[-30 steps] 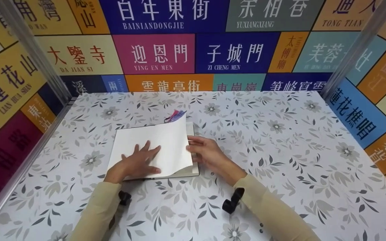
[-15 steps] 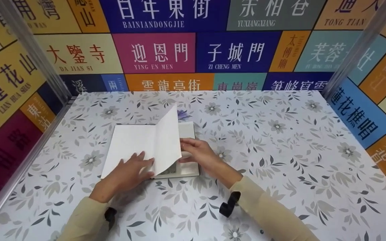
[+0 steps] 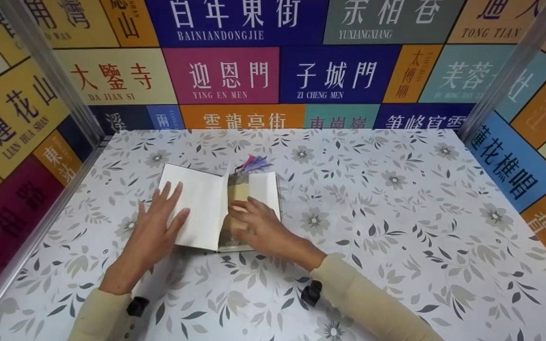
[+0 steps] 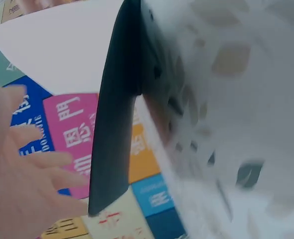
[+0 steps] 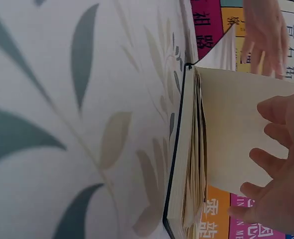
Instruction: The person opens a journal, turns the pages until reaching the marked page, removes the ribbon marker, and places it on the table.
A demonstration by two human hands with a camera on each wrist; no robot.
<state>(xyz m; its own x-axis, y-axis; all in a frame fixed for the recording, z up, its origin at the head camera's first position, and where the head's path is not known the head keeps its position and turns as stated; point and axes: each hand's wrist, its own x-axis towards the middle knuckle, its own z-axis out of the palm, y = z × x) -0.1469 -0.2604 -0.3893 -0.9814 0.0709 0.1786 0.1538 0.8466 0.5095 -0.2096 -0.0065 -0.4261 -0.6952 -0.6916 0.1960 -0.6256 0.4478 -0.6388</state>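
Observation:
An open book (image 3: 200, 208) lies at the middle left of the table, its left side tilted up. In the left wrist view the dark cover (image 4: 114, 109) stands at a slant beside a white page (image 4: 62, 47). My left hand (image 3: 152, 227) is at the left side, fingers spread over the page's outer part; whether they touch it is unclear. My right hand (image 3: 261, 227) reaches over the right side, its fingers loosely bent above a tan and grey printed panel (image 3: 240, 189). A pink and purple tassel (image 3: 256, 163) sticks out past the book's top edge. In the right wrist view, page edges (image 5: 192, 149) show.
A white tablecloth with grey flowers (image 3: 396, 227) covers the table. Colourful panels with Chinese lettering (image 3: 221, 76) stand behind and at both sides. Clear upright posts (image 3: 505, 66) rise at the back corners.
The page held up by my right hand has turned over to the left, baring the printed panel. My left hand has moved left to the outer page, and the left side has tilted up.

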